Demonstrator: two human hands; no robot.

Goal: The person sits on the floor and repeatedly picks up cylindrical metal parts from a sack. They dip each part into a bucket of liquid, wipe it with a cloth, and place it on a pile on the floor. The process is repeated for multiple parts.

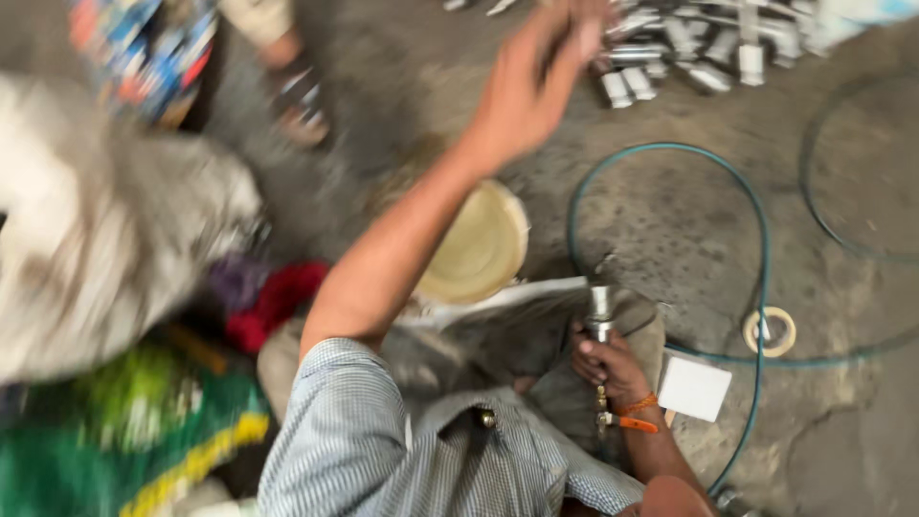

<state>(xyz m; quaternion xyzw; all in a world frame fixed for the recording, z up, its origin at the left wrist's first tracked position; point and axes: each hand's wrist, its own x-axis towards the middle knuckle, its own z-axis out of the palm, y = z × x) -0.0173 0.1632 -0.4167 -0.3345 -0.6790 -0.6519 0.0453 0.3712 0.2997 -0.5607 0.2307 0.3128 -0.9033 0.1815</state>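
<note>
My left hand point(531, 81) is stretched far forward, blurred, fingers apart, just short of a pile of several shiny metal fittings point(699, 43) on the concrete floor. Nothing shows in it. My right hand point(608, 369) is close to my body and grips an upright silver metal pipe fitting point(599, 311). An orange thread band circles that wrist. Just below the hand, a small valve with an orange lever point(627, 422) hangs on the same assembly. My checked shirt fills the lower middle of the view.
A teal hose point(761, 239) loops across the floor at right. A roll of white tape point(769, 331) and a white card point(694, 388) lie beside it. A cream round lid point(479, 249) sits under my forearm. Another person's sandalled foot point(299, 101) stands top left, near a white sack point(105, 239).
</note>
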